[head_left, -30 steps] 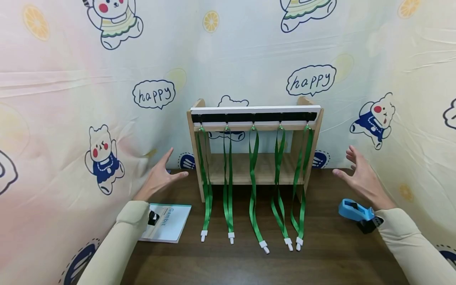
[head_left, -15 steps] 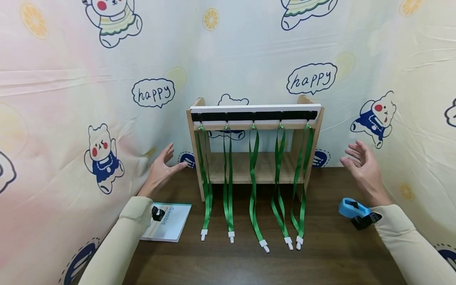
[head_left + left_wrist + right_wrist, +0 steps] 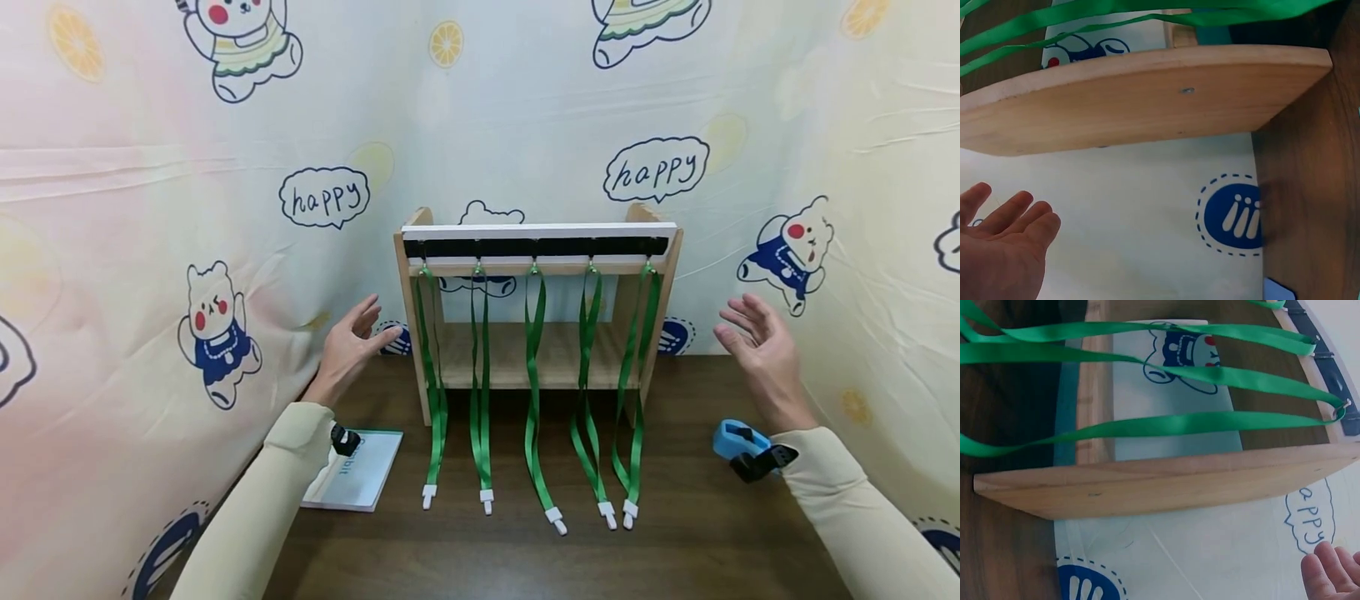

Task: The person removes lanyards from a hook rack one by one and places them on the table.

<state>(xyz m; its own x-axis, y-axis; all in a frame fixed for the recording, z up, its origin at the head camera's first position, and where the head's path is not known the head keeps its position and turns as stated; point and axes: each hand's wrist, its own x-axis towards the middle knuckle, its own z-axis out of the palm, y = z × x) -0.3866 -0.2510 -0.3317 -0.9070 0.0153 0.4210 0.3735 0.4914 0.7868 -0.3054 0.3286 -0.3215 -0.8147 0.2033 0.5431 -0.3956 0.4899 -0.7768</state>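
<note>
Steadily does it: mind the swing

At the left of the frame, the left hand (image 3: 347, 352) hovers with thumb and fingers spread, holding nothing, higher in the frame than a pale booklet (image 3: 372, 475) on the table (image 3: 465, 571). Its wrist view shows the fingers apart from the side panel (image 3: 1129, 106), so a slow inward approach looks wise, to avoid knocking it. Across the centre, five green lanyards (image 3: 532, 367) hang from a black strip (image 3: 506, 247) along the top of the wooden rack (image 3: 504, 357), their white clips (image 3: 554, 515) in the lower middle; whether any clip touches the table cannot be told. Handling a strap near the strip should limit swinging, and the two rightmost, with clips just beside each other, probably need parting first. At the right, the right hand (image 3: 767, 360) is also empty, fingers relaxed and thumb apart; lower in the frame lies a blue object (image 3: 731, 440), perhaps a tape dispenser, which the forearm had best pass well above
</note>
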